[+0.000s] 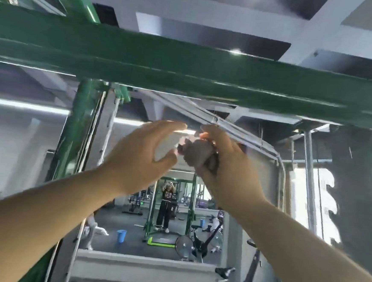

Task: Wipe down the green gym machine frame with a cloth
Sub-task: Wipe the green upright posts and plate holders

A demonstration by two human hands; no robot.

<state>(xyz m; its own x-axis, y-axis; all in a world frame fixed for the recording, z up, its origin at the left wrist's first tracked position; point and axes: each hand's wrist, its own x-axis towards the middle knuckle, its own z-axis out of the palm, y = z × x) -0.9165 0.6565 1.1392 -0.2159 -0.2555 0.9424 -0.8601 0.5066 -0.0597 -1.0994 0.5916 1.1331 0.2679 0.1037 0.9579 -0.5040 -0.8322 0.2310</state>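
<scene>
Overhead, the green gym machine frame [186, 67] runs as a broad horizontal beam across the whole view, with a green upright [79, 123] dropping from it on the left side. Both arms are raised beneath the beam, neither hand touching it. The right hand [221, 159] grips a bunched grey-brown cloth [198, 153], fingers curled round the wad so that it bulges out toward the left. The left hand [144, 153] sits just beside it, fingers spread and gently arched, thumb tip near the cloth's edge (whether it actually touches is lost in the blur). It holds nothing.

Below the hands a mirror [152, 216] on the far wall shows a person standing with arms lifted inside a green rack, a blue bucket [121, 236] on the dark floor to the left of it and a small fan [184, 245] and an exercise bike [206, 238] lower right. Grey ceiling beams [212, 16] and bright ceiling lights show above the frame.
</scene>
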